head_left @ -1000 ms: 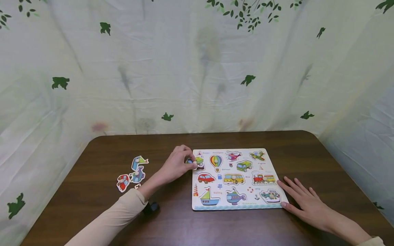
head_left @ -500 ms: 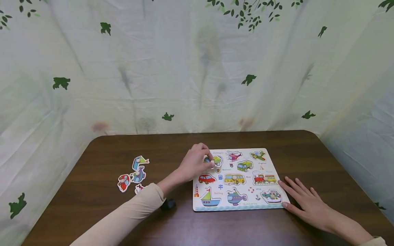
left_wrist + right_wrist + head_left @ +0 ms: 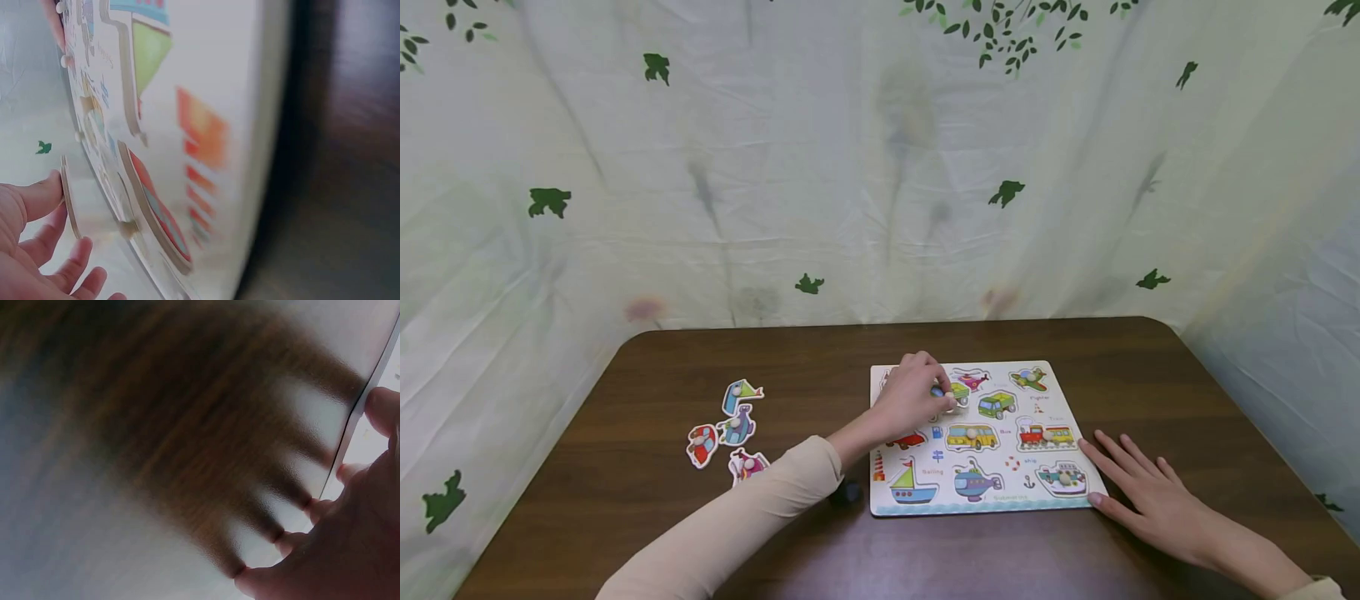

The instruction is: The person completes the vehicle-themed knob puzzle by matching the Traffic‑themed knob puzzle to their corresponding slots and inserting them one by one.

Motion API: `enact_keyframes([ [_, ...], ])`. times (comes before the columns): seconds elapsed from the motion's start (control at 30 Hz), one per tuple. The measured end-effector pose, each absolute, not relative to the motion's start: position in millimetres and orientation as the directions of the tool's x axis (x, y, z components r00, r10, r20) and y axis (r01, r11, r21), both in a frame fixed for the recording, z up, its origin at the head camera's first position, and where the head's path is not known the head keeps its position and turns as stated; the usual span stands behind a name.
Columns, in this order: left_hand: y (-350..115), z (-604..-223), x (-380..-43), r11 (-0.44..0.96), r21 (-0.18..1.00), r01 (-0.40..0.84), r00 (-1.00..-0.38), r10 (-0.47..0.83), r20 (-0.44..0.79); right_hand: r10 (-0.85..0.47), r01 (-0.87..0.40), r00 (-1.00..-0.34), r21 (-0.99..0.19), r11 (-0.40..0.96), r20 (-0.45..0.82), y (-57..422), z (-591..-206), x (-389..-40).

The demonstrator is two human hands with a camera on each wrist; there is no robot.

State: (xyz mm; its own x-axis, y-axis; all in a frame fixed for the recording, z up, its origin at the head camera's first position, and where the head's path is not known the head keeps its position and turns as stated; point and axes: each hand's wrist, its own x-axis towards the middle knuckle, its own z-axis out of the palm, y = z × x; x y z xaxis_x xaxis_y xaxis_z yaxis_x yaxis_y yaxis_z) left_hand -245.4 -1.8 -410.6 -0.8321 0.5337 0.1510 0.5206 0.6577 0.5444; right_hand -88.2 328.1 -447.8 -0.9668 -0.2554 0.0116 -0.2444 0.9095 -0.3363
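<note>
My left hand pinches a green truck puzzle piece by thumb and fingers, over the upper middle of the white puzzle board. Just right of it lies the board's printed green truck. In the left wrist view the held piece stands edge-on between thumb and fingers, above the board face. The hand hides the board's upper left pictures. My right hand lies with fingers spread at the board's right edge, thumb and fingertip touching it. The right wrist view shows its fingers against the table and board edge.
Left of the board lie loose pieces: a sailboat, a purple submarine, a red car and a pink helicopter. A knobbed yellow bus sits in the board. A leaf-patterned curtain hangs behind the brown table.
My left hand has moved right with the truck piece, from the board's left edge to its upper middle. The helicopter piece has come into view from behind the sleeve. The right hand stays put.
</note>
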Motion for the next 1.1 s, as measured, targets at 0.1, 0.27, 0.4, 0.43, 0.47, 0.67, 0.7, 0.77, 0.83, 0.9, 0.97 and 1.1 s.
enact_keyframes([
  [0.1,7.7,-411.1,-246.9,0.660,0.535,0.528,-0.825,0.547,0.139,-0.252,-0.241,-0.968,-0.332,0.912,0.012,328.9,-448.3,-88.0],
  [0.27,24.1,-412.2,-248.1,0.675,0.484,0.558,-0.807,0.576,0.127,-0.250,-0.241,-0.968,-0.330,0.913,0.016,330.2,-449.2,-88.1],
  [0.4,35.8,-412.6,-248.5,0.691,0.455,0.561,-0.809,0.574,0.124,-0.252,-0.245,-0.967,-0.333,0.910,0.022,330.5,-450.1,-87.5],
  [0.43,38.2,-412.4,-248.5,0.697,0.452,0.557,-0.813,0.569,0.124,-0.251,-0.244,-0.968,-0.334,0.910,0.021,330.4,-450.2,-87.5],
  [0.47,40.7,-412.2,-248.7,0.701,0.455,0.549,-0.818,0.563,0.119,-0.250,-0.242,-0.968,-0.335,0.911,0.020,330.3,-450.3,-87.6],
  [0.67,52.3,-412.8,-251.1,0.714,0.489,0.500,-0.841,0.535,0.080,-0.244,-0.233,-0.970,-0.335,0.913,0.011,330.6,-450.0,-88.8],
  [0.7,54.0,-413.2,-251.7,0.714,0.496,0.495,-0.843,0.533,0.075,-0.246,-0.236,-0.969,-0.336,0.912,0.013,330.8,-450.1,-88.7],
  [0.77,57.1,-414.3,-253.0,0.714,0.504,0.485,-0.846,0.530,0.064,-0.250,-0.240,-0.968,-0.339,0.910,0.016,331.1,-450.3,-88.5],
  [0.83,60.1,-415.1,-254.2,0.710,0.513,0.482,-0.846,0.530,0.061,-0.251,-0.242,-0.968,-0.340,0.909,0.019,331.1,-450.3,-88.2],
  [0.9,62.8,-415.7,-255.3,0.707,0.520,0.480,-0.846,0.530,0.060,-0.252,-0.245,-0.967,-0.339,0.908,0.022,331.0,-450.4,-88.4],
  [0.97,65.3,-416.6,-256.3,0.707,0.522,0.476,-0.847,0.529,0.056,-0.250,-0.243,-0.968,-0.336,0.910,0.021,330.6,-450.6,-88.8],
  [1.1,69.2,-417.8,-257.7,0.720,0.511,0.469,-0.851,0.523,0.044,-0.244,-0.235,-0.970,-0.332,0.914,0.012,330.0,-450.8,-89.8],
])
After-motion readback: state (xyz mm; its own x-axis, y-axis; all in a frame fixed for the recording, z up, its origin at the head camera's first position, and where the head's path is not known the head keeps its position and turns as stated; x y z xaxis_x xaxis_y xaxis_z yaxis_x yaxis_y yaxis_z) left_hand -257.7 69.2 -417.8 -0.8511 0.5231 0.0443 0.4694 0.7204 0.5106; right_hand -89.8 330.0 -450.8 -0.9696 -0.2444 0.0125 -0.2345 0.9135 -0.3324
